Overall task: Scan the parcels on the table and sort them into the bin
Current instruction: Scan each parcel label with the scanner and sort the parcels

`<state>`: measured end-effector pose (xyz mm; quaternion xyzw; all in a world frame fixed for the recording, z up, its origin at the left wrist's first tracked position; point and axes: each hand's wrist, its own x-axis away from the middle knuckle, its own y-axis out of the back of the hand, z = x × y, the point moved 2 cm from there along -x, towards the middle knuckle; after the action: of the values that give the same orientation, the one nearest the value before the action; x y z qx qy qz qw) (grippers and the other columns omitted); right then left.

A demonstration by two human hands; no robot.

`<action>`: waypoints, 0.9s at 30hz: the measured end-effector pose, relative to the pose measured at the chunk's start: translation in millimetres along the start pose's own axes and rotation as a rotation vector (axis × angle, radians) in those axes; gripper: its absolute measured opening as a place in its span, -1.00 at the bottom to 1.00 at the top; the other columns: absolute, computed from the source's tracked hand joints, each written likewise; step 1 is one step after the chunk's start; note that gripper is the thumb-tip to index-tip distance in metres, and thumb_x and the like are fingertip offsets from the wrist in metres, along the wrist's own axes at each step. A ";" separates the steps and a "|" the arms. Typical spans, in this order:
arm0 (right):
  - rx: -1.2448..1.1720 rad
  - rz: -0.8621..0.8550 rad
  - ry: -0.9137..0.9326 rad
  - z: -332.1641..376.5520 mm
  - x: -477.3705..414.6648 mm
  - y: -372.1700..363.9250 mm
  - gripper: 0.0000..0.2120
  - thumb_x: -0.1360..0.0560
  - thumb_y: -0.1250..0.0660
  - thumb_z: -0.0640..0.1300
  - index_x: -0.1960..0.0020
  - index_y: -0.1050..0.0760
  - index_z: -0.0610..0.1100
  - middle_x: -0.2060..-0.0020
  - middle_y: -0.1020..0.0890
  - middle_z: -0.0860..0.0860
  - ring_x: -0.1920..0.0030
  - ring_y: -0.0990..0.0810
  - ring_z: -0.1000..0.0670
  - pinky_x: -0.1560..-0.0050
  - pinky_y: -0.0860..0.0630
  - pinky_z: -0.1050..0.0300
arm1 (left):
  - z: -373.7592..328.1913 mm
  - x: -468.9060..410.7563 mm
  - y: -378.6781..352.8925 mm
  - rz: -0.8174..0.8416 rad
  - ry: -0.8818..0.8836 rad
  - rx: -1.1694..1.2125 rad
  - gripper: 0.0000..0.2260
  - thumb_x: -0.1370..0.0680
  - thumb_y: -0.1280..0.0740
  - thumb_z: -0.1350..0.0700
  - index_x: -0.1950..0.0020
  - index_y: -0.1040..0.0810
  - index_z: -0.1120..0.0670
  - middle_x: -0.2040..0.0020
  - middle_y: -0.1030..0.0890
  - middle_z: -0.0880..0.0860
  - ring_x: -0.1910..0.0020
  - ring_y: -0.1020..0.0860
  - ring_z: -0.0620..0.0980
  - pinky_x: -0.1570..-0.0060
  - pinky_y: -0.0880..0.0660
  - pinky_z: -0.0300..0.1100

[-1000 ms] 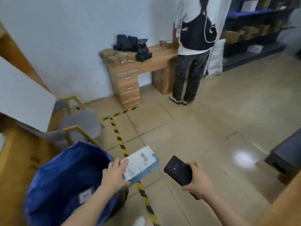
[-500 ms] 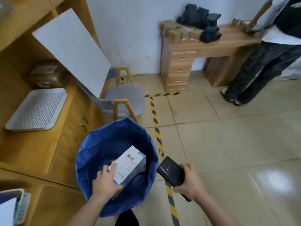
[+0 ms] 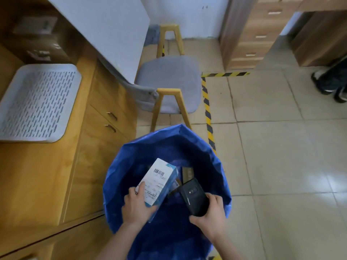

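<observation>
The left hand (image 3: 138, 205) grips the near end of the parcel (image 3: 159, 182), with the thumb flat on its white label and the fingers curled under its blue side. The parcel is a white-and-blue box with a barcode at its far end. It points toward 1 o'clock and sits within the mouth of the bin (image 3: 197, 141), a blue-lined sack at 6 o'clock in the view. Whether the box touches anything beneath it cannot be told.

The right hand (image 3: 210, 216) is wrapped round the black scanner (image 3: 195, 197), which is just beside the parcel at its 3 o'clock and also over the bin's opening. 1 dark flat item (image 3: 186, 174) lies deeper in the bin, at 12 o'clock from the scanner.

At 12 o'clock from the bin stands a grey-cushioned chair (image 3: 169, 77) with pale wooden legs, and a white board (image 3: 105, 25) leans above it. Yellow-and-black floor tape (image 3: 207, 109) runs past the chair at its 3 o'clock. At 9 o'clock from the bin, a wooden cabinet (image 3: 37, 175) carries a perforated grey tray (image 3: 35, 102). A wooden drawer unit (image 3: 249, 32) stands at 1 o'clock, and another person's shoes (image 3: 330, 85) show at 2 o'clock near the frame edge.
</observation>
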<state>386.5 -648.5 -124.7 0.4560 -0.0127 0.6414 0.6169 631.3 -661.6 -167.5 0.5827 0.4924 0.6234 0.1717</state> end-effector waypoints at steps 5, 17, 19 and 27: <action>0.037 -0.028 -0.063 -23.0 -61.7 -61.1 -0.21 -0.12 -0.54 -0.02 -0.32 -0.37 0.00 -0.10 -0.28 0.18 -0.12 -0.50 0.01 -0.09 -0.52 -0.09 | 17.2 -60.6 -56.0 0.026 0.068 0.014 -0.15 -0.36 -0.45 -0.25 -0.50 -0.07 -0.12 -0.29 -0.24 0.03 -0.18 -0.35 0.10 0.03 -0.51 0.02; 0.027 0.046 -0.139 -126.8 -184.2 -192.3 -0.18 -0.16 -0.61 -0.08 -0.35 -0.35 -0.08 -0.11 -0.25 0.12 -0.10 -0.48 -0.01 -0.14 -0.50 -0.12 | 53.8 -184.2 -218.1 0.096 0.167 0.062 -0.09 -0.38 -0.40 -0.32 -0.55 0.02 -0.10 -0.40 -0.10 0.09 -0.29 -0.25 0.14 -0.10 -0.48 0.08; 0.049 0.053 -0.139 -133.5 -192.4 -200.7 -0.16 -0.16 -0.62 -0.07 -0.37 -0.35 -0.08 -0.12 -0.26 0.11 -0.12 -0.49 -0.02 -0.14 -0.51 -0.11 | 57.6 -194.5 -234.5 0.223 0.130 0.031 -0.03 -0.36 -0.42 -0.33 -0.57 0.09 -0.12 -0.49 0.03 0.11 -0.42 -0.12 0.18 -0.27 -0.37 0.16; 0.064 0.042 -0.140 -127.8 -175.8 -181.1 -0.15 -0.15 -0.62 -0.08 -0.38 -0.36 -0.10 -0.12 -0.26 0.10 -0.13 -0.50 -0.05 -0.18 -0.49 -0.11 | 64.3 -178.3 -215.8 0.334 0.119 -0.012 -0.14 -0.47 -0.39 -0.21 -0.56 0.14 -0.19 -0.56 0.18 0.03 -0.53 0.06 0.13 -0.42 -0.14 0.28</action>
<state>428.0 -668.4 -403.9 0.5188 -0.0446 0.6208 0.5860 658.0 -677.0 -453.0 0.6173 0.3943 0.6796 0.0400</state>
